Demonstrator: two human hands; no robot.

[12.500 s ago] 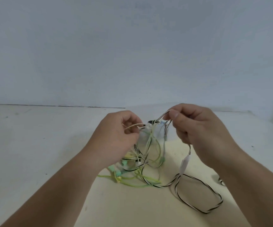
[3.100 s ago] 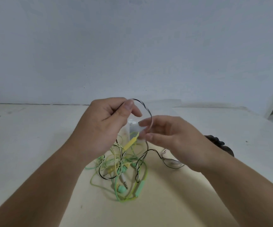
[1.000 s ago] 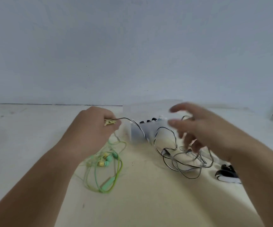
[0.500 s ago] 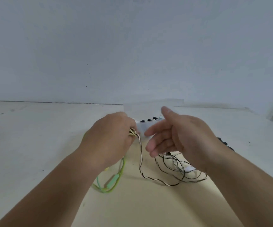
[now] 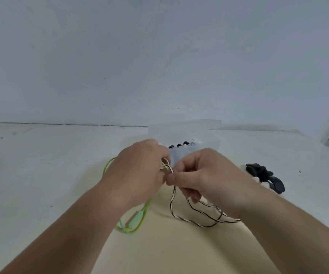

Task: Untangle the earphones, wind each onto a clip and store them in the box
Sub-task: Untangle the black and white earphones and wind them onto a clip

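My left hand (image 5: 138, 175) grips a small knot of yellow and green earphone cords at its fingertips. The green earphone cord (image 5: 134, 222) loops from under that hand down to the mat. My right hand (image 5: 201, 175) pinches the black-and-white striped earphone cord (image 5: 191, 219) right beside the left fingertips; the rest of that cord lies in loops under my right wrist. The clear plastic box (image 5: 183, 153) stands just behind both hands, with dark and white pieces showing at its rim.
Black clips (image 5: 264, 177) lie on the table to the right of my right hand. A cream mat (image 5: 169, 250) covers the table under my arms. A pale wall rises behind the table's far edge.
My right hand has come in from open and spread to pinch the striped cord next to the left fingertips. The left hand has stayed in place with the cords in it.
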